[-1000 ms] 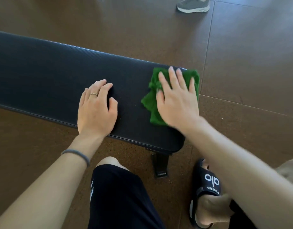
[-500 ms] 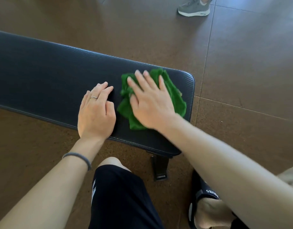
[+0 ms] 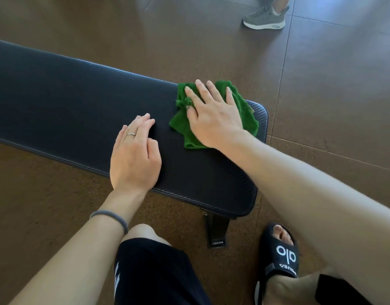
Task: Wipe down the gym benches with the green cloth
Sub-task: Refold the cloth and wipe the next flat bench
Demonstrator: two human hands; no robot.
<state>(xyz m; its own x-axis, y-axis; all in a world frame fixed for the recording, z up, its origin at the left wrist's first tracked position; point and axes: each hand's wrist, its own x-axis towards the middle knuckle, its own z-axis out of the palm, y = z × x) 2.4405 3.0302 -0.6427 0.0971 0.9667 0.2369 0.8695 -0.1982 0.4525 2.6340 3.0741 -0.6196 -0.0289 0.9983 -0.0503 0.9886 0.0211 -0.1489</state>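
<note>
A black padded gym bench runs from the left edge to the middle right. A crumpled green cloth lies near the bench's right end, toward its far edge. My right hand presses flat on the cloth with fingers spread, covering its middle. My left hand rests palm down on the bare pad just left of the cloth, a ring on one finger, holding nothing.
The bench's black leg foot stands on the brown floor below its right end. My knee in black shorts and my foot in a black slide are close by. Another person's grey sneaker stands at the far right.
My right hand slid the cloth left along the bench toward my left hand, then back right and toward the far edge. My left hand stayed in place.
</note>
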